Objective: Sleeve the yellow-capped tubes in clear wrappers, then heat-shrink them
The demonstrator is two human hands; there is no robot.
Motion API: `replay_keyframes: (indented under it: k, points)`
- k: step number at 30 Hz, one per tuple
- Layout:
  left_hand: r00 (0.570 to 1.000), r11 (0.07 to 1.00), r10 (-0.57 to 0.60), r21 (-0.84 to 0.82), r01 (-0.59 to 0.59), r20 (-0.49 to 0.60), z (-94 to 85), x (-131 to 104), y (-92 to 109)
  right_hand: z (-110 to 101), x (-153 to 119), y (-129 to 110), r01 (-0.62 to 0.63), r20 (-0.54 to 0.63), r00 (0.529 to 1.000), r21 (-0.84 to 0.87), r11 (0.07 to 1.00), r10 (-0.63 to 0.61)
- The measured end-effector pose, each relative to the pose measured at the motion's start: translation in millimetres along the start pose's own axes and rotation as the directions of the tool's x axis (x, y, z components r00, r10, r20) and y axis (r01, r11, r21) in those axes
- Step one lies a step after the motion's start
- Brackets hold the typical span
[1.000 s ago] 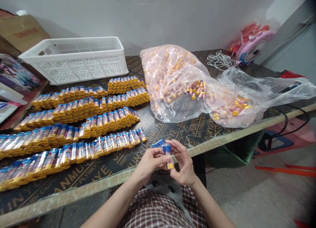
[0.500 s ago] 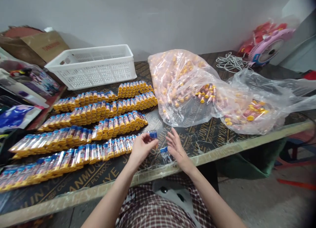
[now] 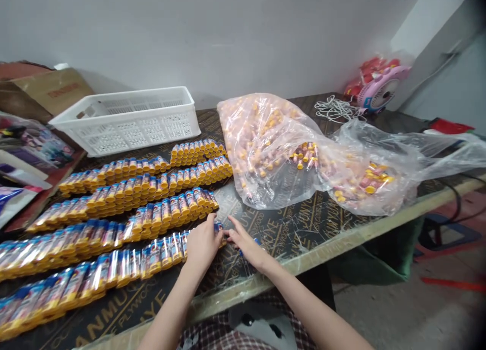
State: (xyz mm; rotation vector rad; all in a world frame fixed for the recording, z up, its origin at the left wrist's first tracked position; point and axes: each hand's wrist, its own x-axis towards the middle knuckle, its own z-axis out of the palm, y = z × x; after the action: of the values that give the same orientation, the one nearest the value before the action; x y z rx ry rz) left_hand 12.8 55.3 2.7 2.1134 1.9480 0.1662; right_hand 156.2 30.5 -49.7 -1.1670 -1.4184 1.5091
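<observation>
Blue-and-yellow tube (image 3: 218, 225) lying at right end of front row (image 3: 155, 256), between both hands. Left hand (image 3: 203, 241) curling beside it, grip partly closed; right hand (image 3: 246, 244) bending fingers loosely towards it; cannot tell what either is holding. Four rows already filling surface (image 3: 304, 218), front one seemingly shorter-stacked. Clear bag (image 3: 266, 142) holding plenty more yellow-ended pieces, apparently left.

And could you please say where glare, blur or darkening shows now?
In the head view: bright glare on the plastic bag and streaks along the nearest row of tubes; a pale sheen on the dark tabletop; soft detail between the left hand and right hand; dark corners at the right edge.
</observation>
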Motion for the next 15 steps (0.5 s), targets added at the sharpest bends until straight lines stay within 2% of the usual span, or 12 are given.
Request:
replay_keyframes:
  k: [3,5,6,7,8,10,11,13,15]
  points:
    - [0.995,0.994,-0.014,-0.111,0.003,-0.098,-1.7,-10,-1,-7,1,-10,0.140,0.018,0.990,-0.115,0.983,-0.139]
    - [0.989,0.974,0.004,-0.223,-0.037,-0.148,2.6,-22,0,-26,8,-17,0.186,-0.143,0.963,-0.261,0.947,-0.229]
    - [0.989,0.956,0.040,-0.283,-0.079,-0.140,7.1,-29,3,-42,14,-20,0.178,-0.268,0.923,-0.345,0.922,-0.278]
    - [0.990,0.934,0.088,-0.337,-0.121,-0.111,13.0,-36,6,-60,23,-22,0.122,-0.432,0.837,-0.450,0.884,-0.335]
    - [0.987,0.910,0.145,-0.383,-0.160,-0.069,20.2,-43,10,-82,33,-23,0.065,-0.529,0.773,-0.484,0.873,-0.351]
    - [0.976,0.891,0.217,-0.415,-0.183,0.036,35.7,-52,20,-126,57,-21,-0.028,-0.630,0.687,-0.520,0.854,-0.361]
    - [0.972,0.904,0.217,-0.396,-0.165,0.090,43.0,-55,25,-146,69,-20,-0.072,-0.651,0.667,-0.540,0.839,-0.362]
    - [0.969,0.943,0.174,-0.315,-0.111,0.177,53.8,-55,35,-176,94,-16,-0.137,-0.639,0.679,-0.594,0.793,-0.362]
    - [0.967,0.967,0.132,-0.244,-0.077,0.219,58.6,-50,43,-191,117,-13,-0.160,-0.568,0.740,-0.668,0.726,-0.360]
